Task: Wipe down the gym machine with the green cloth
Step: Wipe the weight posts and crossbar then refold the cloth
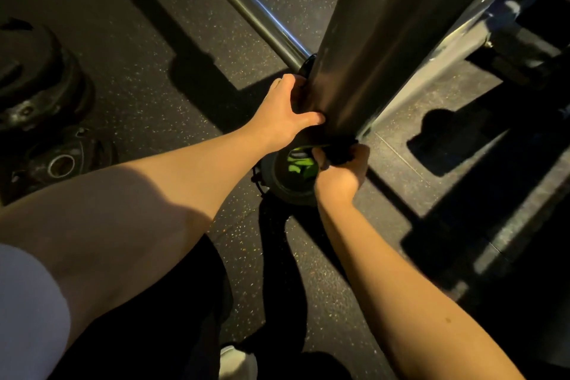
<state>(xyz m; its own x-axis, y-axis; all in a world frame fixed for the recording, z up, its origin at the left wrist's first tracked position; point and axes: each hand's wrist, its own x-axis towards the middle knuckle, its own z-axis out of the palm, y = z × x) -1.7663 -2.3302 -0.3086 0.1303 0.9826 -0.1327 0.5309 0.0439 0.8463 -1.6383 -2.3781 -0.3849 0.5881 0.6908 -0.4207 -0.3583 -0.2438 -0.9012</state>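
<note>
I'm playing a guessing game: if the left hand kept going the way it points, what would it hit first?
The dark upright post: the left hand grips it, so there looks to be no gap.

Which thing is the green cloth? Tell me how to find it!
Find the big dark upright post of the machine. At its foot, by the right hand, is the green cloth. It is the only bright green thing there.

The green cloth [297, 164] is mostly hidden beneath the post [370, 40].
</note>
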